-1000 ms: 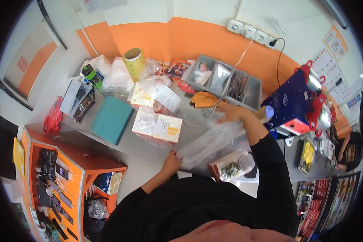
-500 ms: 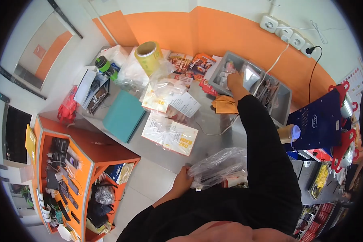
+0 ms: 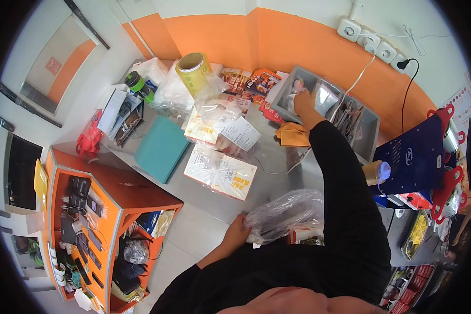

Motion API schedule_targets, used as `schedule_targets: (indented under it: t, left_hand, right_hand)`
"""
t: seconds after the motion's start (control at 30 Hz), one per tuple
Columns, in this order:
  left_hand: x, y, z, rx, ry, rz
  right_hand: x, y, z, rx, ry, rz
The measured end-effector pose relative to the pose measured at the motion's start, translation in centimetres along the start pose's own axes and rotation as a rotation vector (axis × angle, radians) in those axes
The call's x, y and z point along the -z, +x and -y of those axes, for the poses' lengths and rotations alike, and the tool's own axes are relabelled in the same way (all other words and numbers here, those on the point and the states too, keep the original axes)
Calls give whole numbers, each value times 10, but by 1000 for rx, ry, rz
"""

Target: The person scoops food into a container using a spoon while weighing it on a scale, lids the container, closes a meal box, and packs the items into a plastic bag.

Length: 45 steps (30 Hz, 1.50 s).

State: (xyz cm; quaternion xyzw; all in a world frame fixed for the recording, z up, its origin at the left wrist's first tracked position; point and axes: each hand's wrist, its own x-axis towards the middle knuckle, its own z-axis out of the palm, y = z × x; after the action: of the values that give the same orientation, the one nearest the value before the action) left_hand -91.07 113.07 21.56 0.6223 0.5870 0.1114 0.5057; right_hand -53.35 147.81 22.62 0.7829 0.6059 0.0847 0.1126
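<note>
My left hand is closed on the rim of a clear plastic bag at the table's front edge. A white and orange box shows partly inside or under the bag, half hidden by my right arm. Across the table, my right hand reaches into the left compartment of a grey divided bin, among small pale packets. Its fingertips are hidden, so their grip is unclear. Two plastic-wrapped boxes stand mid-table, the nearer box and the farther box, which has a printed receipt by it.
Behind the boxes stands a yellow roll of film. A teal folder lies left of them. An orange cloth and a white cable lie by the bin. At right are a bottle and a blue container. An orange shelf stands left.
My right hand has shifted slightly within the bin's left compartment. The left hand stays on the bag's rim, and the bag has moved very little.
</note>
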Motion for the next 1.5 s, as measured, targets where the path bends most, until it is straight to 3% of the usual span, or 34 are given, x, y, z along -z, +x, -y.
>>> schedule_targets:
  t: [0.1,0.2,0.27,0.3,0.4,0.5,0.53,0.6,0.73,0.8,0.93,1.0,1.13,1.2,1.3,1.37,1.43,1.5]
  left_hand:
    - [-1,-3,4,15,10,24]
    - [-6,-2,12,-2,6,1]
    - [-6,-2,11,4,35,-5]
    - [-7,-1,12,-2,30,-2]
    - [-7,1,12,-6,23,8]
    - [-3,5,9,-11,7,16]
    - [-3,6,10,6,-13,30]
    - [-4,10,12,22,-31,46]
    - [-8,9,16,32,-19,68]
    - [-10,10,15,29,-6,73]
    - [-9,6,8,29,-7,95]
    - [-8,5,6,33,-38,102]
    - [-6,1,6,38,-43,104]
    - [-5,1,11,65,-17,114]
    - [7,1,-4,170,124,134]
    - [1,10,22,112,127,203]
    - [-10,22,54,57,127,282]
    - [-21,36,70,3,-183,344]
  right_hand:
    - [-3,12,-6,-4,29,87]
    - [22,14,-29,-138,286,23]
    - [31,20,-54,160,455,-103]
    - [34,22,-63,157,447,-105]
    - [47,27,-83,134,1166,-324]
    - [68,23,-102,-25,1396,-140]
    - [66,28,-105,-27,1394,-143]
    - [72,33,-103,-24,1544,-535]
    - [80,31,-98,-33,1407,-559]
    - [67,35,-83,98,1407,-201]
    - [8,64,-42,-21,1191,-98]
    - [-14,72,-24,-115,1503,89]
    - [-46,91,-12,-104,1582,111]
    - [-69,111,-20,-67,1293,-122]
    - [0,79,-42,-28,1397,-110]
    - [62,44,-50,42,2067,165]
    - [116,-9,-65,139,2173,220]
    - [155,-64,-68,236,2276,262]
